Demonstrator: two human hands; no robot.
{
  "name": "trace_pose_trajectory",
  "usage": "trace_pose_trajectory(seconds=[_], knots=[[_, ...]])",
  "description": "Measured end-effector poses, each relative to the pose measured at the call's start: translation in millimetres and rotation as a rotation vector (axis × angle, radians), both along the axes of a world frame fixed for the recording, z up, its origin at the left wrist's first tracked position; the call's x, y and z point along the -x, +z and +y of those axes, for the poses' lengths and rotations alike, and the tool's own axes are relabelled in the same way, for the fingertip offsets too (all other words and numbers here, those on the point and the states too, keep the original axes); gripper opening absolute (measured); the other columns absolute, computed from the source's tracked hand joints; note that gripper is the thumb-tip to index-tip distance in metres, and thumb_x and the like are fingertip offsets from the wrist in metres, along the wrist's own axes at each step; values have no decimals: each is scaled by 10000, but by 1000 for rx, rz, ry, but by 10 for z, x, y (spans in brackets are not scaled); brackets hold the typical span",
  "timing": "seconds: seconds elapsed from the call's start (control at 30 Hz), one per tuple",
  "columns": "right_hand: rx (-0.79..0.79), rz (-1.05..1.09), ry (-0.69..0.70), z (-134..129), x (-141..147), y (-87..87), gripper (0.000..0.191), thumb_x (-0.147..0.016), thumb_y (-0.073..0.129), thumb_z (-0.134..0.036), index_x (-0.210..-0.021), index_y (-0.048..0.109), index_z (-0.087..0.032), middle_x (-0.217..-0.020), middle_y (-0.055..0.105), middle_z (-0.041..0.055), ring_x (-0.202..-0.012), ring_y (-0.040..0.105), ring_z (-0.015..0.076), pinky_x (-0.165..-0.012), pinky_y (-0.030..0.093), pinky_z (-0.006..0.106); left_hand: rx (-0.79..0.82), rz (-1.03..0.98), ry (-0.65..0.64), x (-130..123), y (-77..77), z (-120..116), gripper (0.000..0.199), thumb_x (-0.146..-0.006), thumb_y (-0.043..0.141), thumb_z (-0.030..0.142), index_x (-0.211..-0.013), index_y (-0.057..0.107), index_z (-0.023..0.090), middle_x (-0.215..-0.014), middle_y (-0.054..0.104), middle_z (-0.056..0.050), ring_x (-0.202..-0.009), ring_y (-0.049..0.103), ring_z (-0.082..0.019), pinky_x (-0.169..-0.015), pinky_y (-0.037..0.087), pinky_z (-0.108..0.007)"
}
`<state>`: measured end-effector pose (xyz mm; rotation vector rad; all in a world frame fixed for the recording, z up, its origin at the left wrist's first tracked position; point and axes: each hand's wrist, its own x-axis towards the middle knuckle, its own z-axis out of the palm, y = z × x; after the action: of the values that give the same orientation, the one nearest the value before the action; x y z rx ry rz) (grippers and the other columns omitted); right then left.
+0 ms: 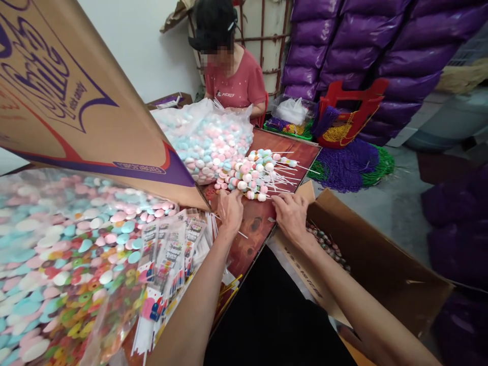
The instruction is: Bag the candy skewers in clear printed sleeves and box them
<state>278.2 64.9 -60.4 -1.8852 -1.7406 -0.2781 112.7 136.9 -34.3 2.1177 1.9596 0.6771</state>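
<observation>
My left hand point(231, 211) is at the near side of a pile of candy skewers point(247, 175), its thumb and fingers apart and its fingertips by the candies. These skewers carry pink, white and blue marshmallow-like candies on white sticks. My right hand point(292, 216) has its fingers pinched together at the stick end of the nearest candy skewer point(257, 196). The other sticks point to the right, over the table's edge. Beyond the pile rests a clear bag of loose pastel candies point(213, 137).
A cardboard box point(114, 112) stands at left, above loose candies and gummy rings point(84, 284) in plastic. Printed wrappers point(171, 249) lie beside my left forearm. An open carton point(366, 254) sits at right. Across the table point(249, 229) sits another person point(234, 76). Purple sacks point(354, 51) are stacked behind.
</observation>
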Motion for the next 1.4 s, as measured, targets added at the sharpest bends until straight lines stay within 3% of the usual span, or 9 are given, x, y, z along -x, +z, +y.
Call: trace_pose_trajectory(seconds=[0.13,0.37,0.57,0.87,1.07,1.2,1.4], knots=[[31,-14,73,21,23,-54,265,-996,475,-257,-927,728,-226,-865,686,56,-853,515,217,-816,266,370,-21,32,-25,10,-54,36,250,-904,570,293,-1063,762,271,-1103,578,-134,-1020,598,-301,-841,468,-370],[54,90,144,-66,65,-60,300,-1016,434,-274,-930,710,-193,-869,648,57,-808,548,181,-735,280,322,-48,-3,-43,45,-115,21,159,-883,583,225,-986,704,217,-1065,589,-122,-1030,606,-278,-842,469,-345],[147,76,177,-74,43,39,287,-996,435,-236,-912,708,-208,-858,627,53,-814,550,177,-704,300,300,-6,-22,-2,19,-107,3,125,-878,585,236,-960,679,229,-1017,618,-102,-941,625,-261,-776,456,-336],[164,216,206,-133,-2,174,273,-978,451,-270,-949,719,-232,-902,644,40,-804,593,161,-622,346,264,-25,-171,-23,13,-135,-26,137,-845,551,139,-820,659,220,-951,707,-79,-988,610,-256,-864,423,-353],[191,283,204,-121,42,126,258,-967,474,-267,-923,725,-226,-897,661,36,-811,611,159,-643,375,262,15,-251,-87,82,-123,-18,153,-847,560,139,-894,685,212,-875,736,-39,-851,670,-209,-784,461,-305],[197,283,217,-103,56,123,251,-971,476,-268,-921,718,-225,-899,661,31,-809,612,155,-647,371,260,37,-289,-167,154,-123,15,251,-837,590,136,-1039,723,204,-939,758,-51,-882,693,-195,-824,483,-286],[239,160,184,-114,138,141,254,-992,447,-287,-932,685,-223,-928,647,39,-789,590,159,-591,315,266,53,-259,-192,219,-74,9,219,-872,584,191,-966,782,206,-962,762,-77,-912,687,-219,-866,478,-305]])
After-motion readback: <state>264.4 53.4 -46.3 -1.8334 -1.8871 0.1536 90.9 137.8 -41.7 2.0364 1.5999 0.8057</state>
